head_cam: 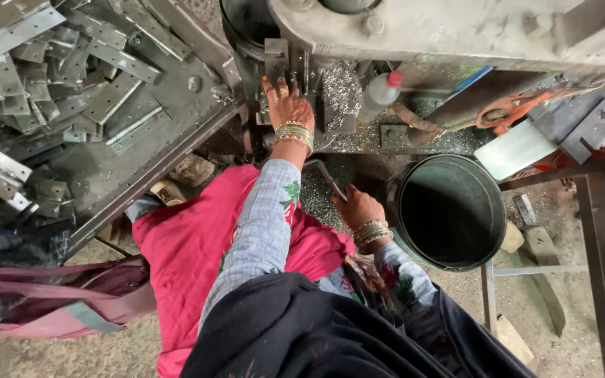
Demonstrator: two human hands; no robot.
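Left hand [287, 105]: fingers spread, pressed flat on a small metal piece [276, 61] at the press machine [414, 28]. Right hand [358, 207]: closed around a bent metal strip [327, 176] above the lap. Adjacent: dark bucket [451, 211], plastic bottle [379, 94], heap of metal plates [50, 63] on the counter [141, 154].

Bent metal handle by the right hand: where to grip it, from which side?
Grip the bent metal handle on its lower straight run, where the right hand already meets it. Come from the bucket side: the bar slants up-left toward the press, where the left hand works, so the lower end is likely the freer one.
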